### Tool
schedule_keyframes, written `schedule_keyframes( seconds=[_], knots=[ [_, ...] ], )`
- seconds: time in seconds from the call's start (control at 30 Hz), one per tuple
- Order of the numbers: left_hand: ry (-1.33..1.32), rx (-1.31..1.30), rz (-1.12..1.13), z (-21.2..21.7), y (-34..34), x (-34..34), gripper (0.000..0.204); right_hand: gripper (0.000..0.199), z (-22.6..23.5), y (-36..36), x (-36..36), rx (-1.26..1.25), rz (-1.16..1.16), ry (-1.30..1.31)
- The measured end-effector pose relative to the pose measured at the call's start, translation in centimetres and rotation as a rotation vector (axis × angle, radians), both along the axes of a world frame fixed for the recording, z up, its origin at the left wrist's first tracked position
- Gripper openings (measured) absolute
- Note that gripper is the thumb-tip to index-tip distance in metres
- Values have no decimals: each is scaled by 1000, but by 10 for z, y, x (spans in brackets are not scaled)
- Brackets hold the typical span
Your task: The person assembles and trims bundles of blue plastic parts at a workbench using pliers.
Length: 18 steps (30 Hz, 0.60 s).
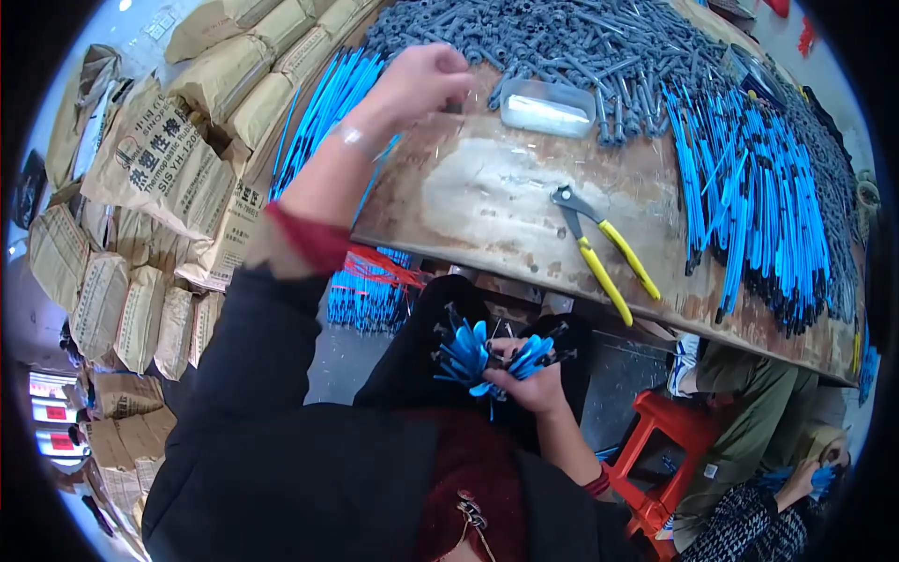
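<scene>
While your left hand (417,84) reaches far over the table (496,201), its fingers are pressed together at the near edge of the grey pile (562,42); whether they already pinch a piece you cannot tell from here. Lift one piece cleanly rather than dragging several. Sacks (140,187) are stacked at the far left. Your right hand (529,379) sits low and near, over your lap, closed around a blue bundle (487,356) with its ends fanning left. Keep that bundle tight and level so nothing slips. Right of centre lie a clear tray (548,108) and yellow pliers (604,253); blue rods (749,197) cover the right side.
</scene>
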<state>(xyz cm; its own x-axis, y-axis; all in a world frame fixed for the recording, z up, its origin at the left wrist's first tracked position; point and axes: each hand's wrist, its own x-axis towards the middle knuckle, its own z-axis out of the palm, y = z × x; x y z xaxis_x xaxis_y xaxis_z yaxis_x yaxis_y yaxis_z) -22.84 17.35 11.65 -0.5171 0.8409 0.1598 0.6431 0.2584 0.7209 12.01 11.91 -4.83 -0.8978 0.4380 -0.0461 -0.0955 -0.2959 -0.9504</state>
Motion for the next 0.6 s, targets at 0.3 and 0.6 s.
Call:
schedule_keyframes(
  seconds=[0.3,0.6],
  knots=[
    [517,-305,162,-46,119,-34,40,31,-22,13,-11,62,90,150],
    [-276,193,-187,2,-19,42,51,33,-10,14,-8,151,11,122]
  ],
)
